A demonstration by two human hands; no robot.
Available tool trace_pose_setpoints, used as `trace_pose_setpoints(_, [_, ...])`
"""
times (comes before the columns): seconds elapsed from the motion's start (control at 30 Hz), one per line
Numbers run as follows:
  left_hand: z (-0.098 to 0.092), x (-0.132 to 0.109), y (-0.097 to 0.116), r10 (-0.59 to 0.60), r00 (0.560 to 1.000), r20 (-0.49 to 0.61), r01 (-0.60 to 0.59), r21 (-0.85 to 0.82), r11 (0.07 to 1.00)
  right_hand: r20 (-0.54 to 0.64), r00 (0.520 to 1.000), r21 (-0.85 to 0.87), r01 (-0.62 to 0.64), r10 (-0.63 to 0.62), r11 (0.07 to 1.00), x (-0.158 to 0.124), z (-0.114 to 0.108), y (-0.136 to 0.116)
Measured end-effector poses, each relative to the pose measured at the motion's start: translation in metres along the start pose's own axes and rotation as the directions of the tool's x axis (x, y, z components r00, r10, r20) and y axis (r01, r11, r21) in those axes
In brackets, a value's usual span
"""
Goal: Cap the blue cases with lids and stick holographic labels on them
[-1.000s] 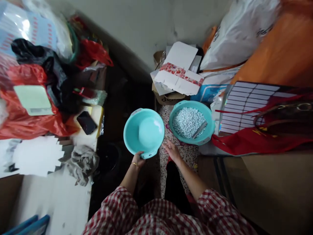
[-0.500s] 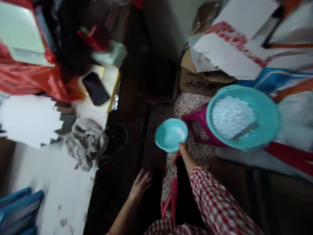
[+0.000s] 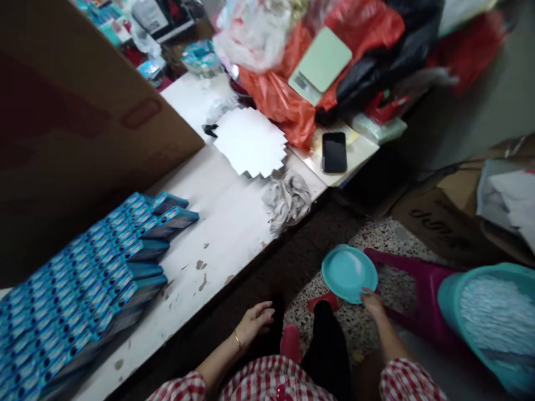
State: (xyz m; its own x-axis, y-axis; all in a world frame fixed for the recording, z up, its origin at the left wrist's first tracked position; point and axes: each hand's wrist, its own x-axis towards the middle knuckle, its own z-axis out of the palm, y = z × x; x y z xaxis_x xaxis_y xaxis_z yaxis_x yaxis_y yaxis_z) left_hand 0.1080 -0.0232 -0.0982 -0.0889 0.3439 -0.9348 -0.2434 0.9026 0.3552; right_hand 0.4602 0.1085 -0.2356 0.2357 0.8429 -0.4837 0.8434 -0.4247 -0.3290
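My right hand (image 3: 373, 303) grips the near rim of an empty turquoise basin (image 3: 349, 273) low over the speckled floor, beside a magenta plastic stool (image 3: 418, 295). A second turquoise basin (image 3: 480, 317) full of small white pellets sits on that stool at the right edge. My left hand (image 3: 257, 322) hangs free by my knee with its fingers loosely spread, holding nothing, just below the edge of the white table (image 3: 217, 223).
Rows of blue boxes (image 3: 92, 267) lie on the table's left part, beside a large cardboard box (image 3: 83, 111). Further along are white cut sheets (image 3: 251, 142), a grey rag (image 3: 288, 197), a black phone (image 3: 334, 151) and red bags (image 3: 292, 94). Flattened cardboard (image 3: 438, 223) lies on the floor.
My view has swung left toward the table. The empty basin passed from my left hand to my right and went down to the floor. My left hand let go and dropped.
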Motion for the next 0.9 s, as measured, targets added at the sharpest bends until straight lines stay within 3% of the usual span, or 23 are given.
trace_pose_setpoints(0.13, [-0.032, -0.049, 0.026, 0.114, 0.993, 0.019, -0.110, -0.124, 0.986, 0.133, 0.979, 0.136, 0.137, -0.155, 0.981, -0.067, -0.012, -0.076])
trace_pose_setpoints(0.23, [-0.060, -0.074, 0.035, 0.185, 0.983, -0.020, -0.184, -0.244, 0.952, 0.280, 0.891, 0.373, 0.241, -0.357, 0.896, -0.107, -0.019, -0.143])
trace_pose_setpoints(0.3, [-0.074, -0.085, 0.037, 0.195, 0.979, -0.065, -0.205, -0.341, 0.917, 0.243, 0.833, 0.379, 0.390, -0.497, 0.839, -0.117, -0.029, -0.193])
trace_pose_setpoints(0.37, [-0.083, -0.092, 0.036, 0.197, 0.975, -0.105, -0.223, -0.453, 0.863, 0.056, 0.792, 0.278, 0.572, -0.607, 0.772, -0.109, -0.043, -0.244])
trace_pose_setpoints(0.4, [-0.084, -0.095, 0.035, 0.202, 0.972, -0.119, -0.235, -0.502, 0.833, -0.046, 0.747, 0.198, 0.657, -0.663, 0.727, -0.099, -0.049, -0.268])
trace_pose_setpoints(0.43, [-0.085, -0.097, 0.035, 0.211, 0.969, -0.130, -0.248, -0.538, 0.805, -0.108, 0.700, 0.097, 0.714, -0.706, 0.693, -0.085, -0.055, -0.291])
trace_pose_setpoints(0.47, [-0.084, -0.099, 0.034, 0.216, 0.966, -0.142, -0.259, -0.563, 0.785, -0.138, 0.687, -0.008, 0.720, -0.714, 0.694, -0.069, -0.060, -0.312])
trace_pose_setpoints(0.6, [-0.080, -0.103, 0.037, 0.226, 0.960, -0.166, -0.279, -0.636, 0.720, 0.058, 0.762, -0.257, 0.636, -0.646, 0.727, -0.015, -0.062, -0.372])
trace_pose_setpoints(0.67, [-0.081, -0.102, 0.042, 0.245, 0.956, -0.162, -0.286, -0.706, 0.648, 0.169, 0.735, -0.242, 0.677, -0.657, 0.695, -0.015, -0.057, -0.387])
trace_pose_setpoints(0.73, [-0.085, -0.099, 0.050, 0.249, 0.955, -0.160, -0.276, -0.784, 0.555, 0.262, 0.634, -0.146, 0.771, -0.728, 0.620, -0.043, -0.051, -0.390])
trace_pose_setpoints(0.8, [-0.086, -0.094, 0.060, 0.240, 0.955, -0.177, -0.272, -0.843, 0.463, 0.356, 0.460, -0.005, 0.871, -0.813, 0.491, -0.098, -0.046, -0.383])
trace_pose_setpoints(0.87, [-0.081, -0.089, 0.069, 0.253, 0.940, -0.230, -0.317, -0.863, 0.394, 0.400, 0.130, 0.229, 0.944, -0.907, 0.236, -0.165, -0.039, -0.372])
trace_pose_setpoints(0.9, [-0.076, -0.086, 0.074, 0.263, 0.925, -0.273, -0.357, -0.860, 0.364, 0.372, 0.027, 0.267, 0.954, -0.928, 0.134, -0.196, -0.035, -0.368])
